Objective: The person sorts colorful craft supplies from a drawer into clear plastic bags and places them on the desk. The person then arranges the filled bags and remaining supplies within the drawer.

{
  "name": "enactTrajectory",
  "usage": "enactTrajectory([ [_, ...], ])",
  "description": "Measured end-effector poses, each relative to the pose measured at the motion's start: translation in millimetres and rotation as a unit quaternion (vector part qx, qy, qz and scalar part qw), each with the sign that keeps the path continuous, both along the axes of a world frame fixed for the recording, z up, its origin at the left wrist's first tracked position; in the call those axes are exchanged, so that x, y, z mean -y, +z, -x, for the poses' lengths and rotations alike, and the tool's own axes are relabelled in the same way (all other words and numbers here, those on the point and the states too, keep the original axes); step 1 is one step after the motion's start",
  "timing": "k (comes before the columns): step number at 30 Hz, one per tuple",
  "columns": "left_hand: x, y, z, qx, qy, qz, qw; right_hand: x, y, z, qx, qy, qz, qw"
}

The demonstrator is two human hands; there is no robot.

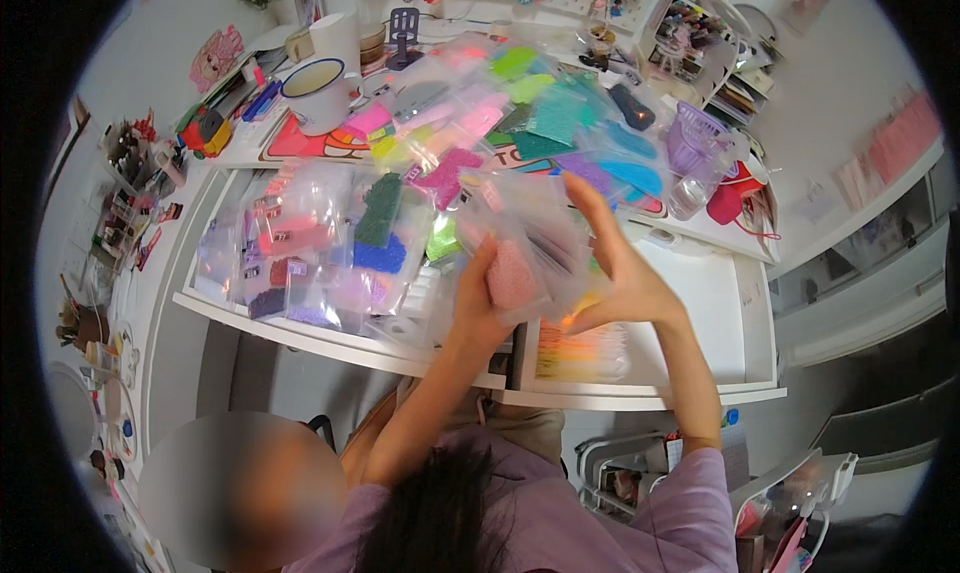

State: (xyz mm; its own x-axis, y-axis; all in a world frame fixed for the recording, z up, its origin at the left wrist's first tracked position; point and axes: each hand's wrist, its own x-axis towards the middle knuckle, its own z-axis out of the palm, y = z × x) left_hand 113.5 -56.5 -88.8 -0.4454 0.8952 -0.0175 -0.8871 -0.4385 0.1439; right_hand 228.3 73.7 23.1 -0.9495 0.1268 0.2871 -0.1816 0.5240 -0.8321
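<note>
My left hand (476, 299) grips a stack of clear plastic zip bags (551, 231). The front one holds pale pink beads (514, 276). Beside the stack's right edge is my right hand (637, 273), blurred, its thumb and fingers spread wide with nothing seen in them. Below the hands, the right drawer (697, 325) stands pulled out, with a row of orange and yellow bags (581, 351) upright in its left part. The left drawer (337, 344) is out too, heaped with bead bags in dark green (381, 209), blue (380, 254) and red (289, 235).
Many more bead bags, green (559, 115) and magenta (450, 175) among them, cover the desk behind. An enamel mug (313, 96) stands at left, near a phone stand (403, 36). At right are a purple basket (694, 137) and a clear cup (688, 194).
</note>
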Motion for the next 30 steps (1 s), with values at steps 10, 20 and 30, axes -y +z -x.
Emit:
enactTrajectory([
  [10,9.5,24.4,-24.8,0.001,0.021,-0.032,0.999,15.5,18.7,7.6,-0.030,-0.112,-0.123,0.986],
  [20,12.6,-10.5,-35.0,0.033,-0.067,-0.114,0.991,16.4,23.9,-3.6,-0.025,-0.148,0.014,0.989],
  [30,12.5,-9.1,-41.9,0.028,-0.087,-0.156,0.983,21.0,22.5,-8.2,-0.068,-0.118,0.005,0.991],
])
